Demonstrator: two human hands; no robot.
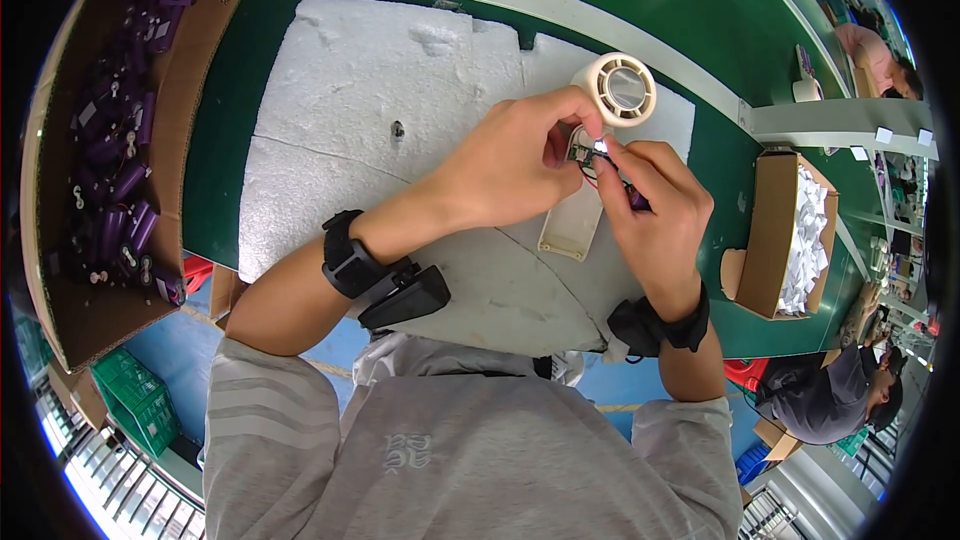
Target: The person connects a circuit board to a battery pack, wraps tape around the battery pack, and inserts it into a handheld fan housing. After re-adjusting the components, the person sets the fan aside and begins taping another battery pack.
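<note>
A cream handheld fan (609, 116) lies on the foam board, its round head away from me and its open handle shell (566, 239) toward me. My left hand (515, 158) is closed over the handle near the head, fingertips pinching a small green circuit board (580, 153). My right hand (660, 202) meets it there, thumb and forefinger pressed together on a small white connector (600, 146) at the board's edge. Thin wires show between the fingers. A purple battery (638, 199) peeks out under my right fingers, mostly hidden.
White foam board (340, 100) covers the green bench, with a small dark bit (398, 129) on it. At left stands a carton of purple wired batteries (125, 180); at right, a box of white pieces (803, 245). Other people (835, 395) sit at far right.
</note>
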